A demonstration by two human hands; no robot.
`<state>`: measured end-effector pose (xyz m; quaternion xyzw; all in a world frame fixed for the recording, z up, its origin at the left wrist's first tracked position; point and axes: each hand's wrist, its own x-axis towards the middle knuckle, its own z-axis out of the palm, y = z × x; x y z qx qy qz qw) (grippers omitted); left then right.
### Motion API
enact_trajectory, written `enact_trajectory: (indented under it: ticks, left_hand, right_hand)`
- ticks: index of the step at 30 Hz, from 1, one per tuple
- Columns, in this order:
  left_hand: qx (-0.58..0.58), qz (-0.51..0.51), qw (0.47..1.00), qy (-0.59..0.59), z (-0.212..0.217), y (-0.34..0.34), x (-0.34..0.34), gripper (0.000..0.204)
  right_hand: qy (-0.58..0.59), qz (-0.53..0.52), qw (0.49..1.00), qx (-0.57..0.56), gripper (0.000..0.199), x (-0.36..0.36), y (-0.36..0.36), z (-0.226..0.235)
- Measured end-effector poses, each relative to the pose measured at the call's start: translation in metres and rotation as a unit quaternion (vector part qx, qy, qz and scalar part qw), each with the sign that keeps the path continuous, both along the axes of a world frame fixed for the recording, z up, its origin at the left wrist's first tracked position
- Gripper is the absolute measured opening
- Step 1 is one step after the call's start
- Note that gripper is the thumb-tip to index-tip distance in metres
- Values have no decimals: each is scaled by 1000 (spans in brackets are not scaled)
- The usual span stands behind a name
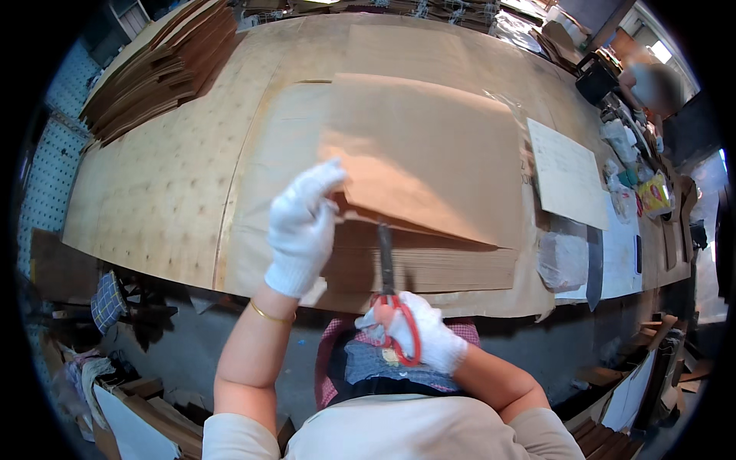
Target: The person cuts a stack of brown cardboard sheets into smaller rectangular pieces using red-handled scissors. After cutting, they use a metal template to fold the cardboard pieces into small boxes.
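My left hand [300, 230], in a white knitted glove, grips the near left corner of the top brown paper sheet [437, 146]. That sheet's near edge is lifted, with a dark gap under it. Beneath lies a stack of brown paper [452, 270], its layered edges facing me. My right hand [429, 337], gloved too, is closed round the red handles of a pair of scissors [386, 264]. The dark blades point away from me, over the stack's near edge and close to the lifted sheet. Whether the blade tips touch the paper, I cannot tell.
A tall stack of brown sheets [165, 73] stands at the wooden table's [165, 176] far left. To the right lie a written-on white board [566, 170], a clear plastic bag [563, 259] and a yellow packet [655, 193]. Another person [652, 88] is at the far right.
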<state>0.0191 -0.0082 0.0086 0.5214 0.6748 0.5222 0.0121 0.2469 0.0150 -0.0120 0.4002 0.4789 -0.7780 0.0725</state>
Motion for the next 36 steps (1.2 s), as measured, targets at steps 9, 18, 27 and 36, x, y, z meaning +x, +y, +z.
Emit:
enact_trajectory:
  ticks: [9,18,27,36]
  left_hand:
    - [55,143,983,98,-35,32,-34,37]
    - [-218,-73,925,303,-31,27,74,50]
    - [-238,-55,914,324,-34,28,76,54]
    - [-182,28,922,340,-37,15,62,66]
  right_hand:
    - [152,-135,973,-113,58,83,26,-13]
    - [100,-112,989,-16,53,71,40,-20]
    - [9,-215,973,83,38,154,65,-56]
    - [-49,-294,954,36,37,145,79,-47]
